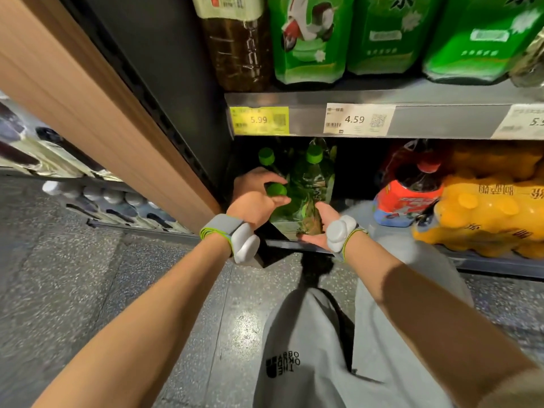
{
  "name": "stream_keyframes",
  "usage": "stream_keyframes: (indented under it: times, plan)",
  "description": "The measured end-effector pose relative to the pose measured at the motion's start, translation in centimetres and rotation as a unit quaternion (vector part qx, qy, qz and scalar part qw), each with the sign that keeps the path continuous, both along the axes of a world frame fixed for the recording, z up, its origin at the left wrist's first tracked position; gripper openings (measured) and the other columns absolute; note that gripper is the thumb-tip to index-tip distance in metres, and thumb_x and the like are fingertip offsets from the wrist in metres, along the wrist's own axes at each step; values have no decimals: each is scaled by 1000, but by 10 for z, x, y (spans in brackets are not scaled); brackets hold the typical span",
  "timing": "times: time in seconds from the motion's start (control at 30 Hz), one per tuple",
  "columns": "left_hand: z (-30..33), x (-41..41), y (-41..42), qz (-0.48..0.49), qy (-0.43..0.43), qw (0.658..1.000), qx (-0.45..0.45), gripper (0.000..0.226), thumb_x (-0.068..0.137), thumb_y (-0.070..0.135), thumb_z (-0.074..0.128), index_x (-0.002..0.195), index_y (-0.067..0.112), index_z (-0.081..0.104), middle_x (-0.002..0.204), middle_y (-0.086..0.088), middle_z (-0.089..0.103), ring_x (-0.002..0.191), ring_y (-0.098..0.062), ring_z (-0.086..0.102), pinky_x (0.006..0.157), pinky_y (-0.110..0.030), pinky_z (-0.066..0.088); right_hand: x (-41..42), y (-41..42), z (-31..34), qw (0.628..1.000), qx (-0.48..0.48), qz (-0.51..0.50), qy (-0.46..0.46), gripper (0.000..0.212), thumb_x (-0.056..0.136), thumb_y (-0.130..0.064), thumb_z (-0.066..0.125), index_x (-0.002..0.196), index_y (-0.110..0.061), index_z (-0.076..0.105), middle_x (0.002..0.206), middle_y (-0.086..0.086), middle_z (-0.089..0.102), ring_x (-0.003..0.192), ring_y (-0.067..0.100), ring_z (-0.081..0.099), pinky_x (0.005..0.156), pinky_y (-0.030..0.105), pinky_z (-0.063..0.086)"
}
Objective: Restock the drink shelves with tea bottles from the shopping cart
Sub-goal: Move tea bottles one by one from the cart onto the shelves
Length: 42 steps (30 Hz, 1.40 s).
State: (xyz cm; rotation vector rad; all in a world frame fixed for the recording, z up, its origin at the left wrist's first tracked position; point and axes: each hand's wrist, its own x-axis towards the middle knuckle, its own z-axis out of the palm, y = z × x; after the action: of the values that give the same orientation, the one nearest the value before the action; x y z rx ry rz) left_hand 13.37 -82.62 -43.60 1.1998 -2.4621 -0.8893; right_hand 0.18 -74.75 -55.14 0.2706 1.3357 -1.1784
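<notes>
left hand (253, 198) grips tea bottle (279, 201) neck | right hand (319, 228) cups pack (309, 189) base at bottom shelf (294, 244) lip

green-capped tea bottles (306, 184) upright on bottom shelf (282, 244)

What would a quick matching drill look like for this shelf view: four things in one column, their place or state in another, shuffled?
Things:
1. left hand
2. right hand
3. yellow price tag
4. orange drink pack

Places or states:
A. on the shelf edge, reading 5.99
B. low against the base of the green-capped tea bottle pack
C. on the bottom shelf, far right
D. over a green cap at the pack's top

Pairs: 1-D, 2-B, 3-A, 4-C
</notes>
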Motion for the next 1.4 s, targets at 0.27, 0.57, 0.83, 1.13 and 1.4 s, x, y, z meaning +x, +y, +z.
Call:
stream_keyframes:
  times: [0.27,0.57,0.83,1.13,1.4]
  plan:
    - [-4,1,6,-70,-1,995,-75,34,71,28,82,101,14,75,103,-4,67,95,-19,64,88,-33,51,-2,-6,-42,999,-13,-11,37,56,80,-60,57,122,-23,61,118,8,68,105,30,66,85,61,50]
    - [3,-2,0,-73,-40,994,-66,36,73,29,80,106,15,73,112,-3,66,101,-18,61,91,-23,46,-4,-28,-62,972,70,76,211,64,78,-67,30,91,-13,62,105,11,67,99,33,64,94,52,49]
    - [2,4,-10,-27,-37,998,-51,33,69,18,83,101,16,75,105,-3,66,97,-19,62,89,-26,48,37,-31,-8,954,32,186,231,30,102,-18,32,115,4,48,123,15,49,104,25,45,92,33,37]
    - [0,3,-13,-6,-39,998,-53,27,71,15,82,96,20,75,99,5,59,90,-10,53,80,-16,39,44,-29,-15,967,73,71,233,45,96,-18,35,136,2,35,139,17,44,124,34,45,97,38,38]
    - [-3,0,-15,-3,-13,998,-62,23,72,13,80,93,19,75,94,9,54,88,-8,51,77,-12,36,44,-34,-20,967,50,25,248,44,92,-18,41,131,2,39,136,18,44,120,36,46,100,42,40]
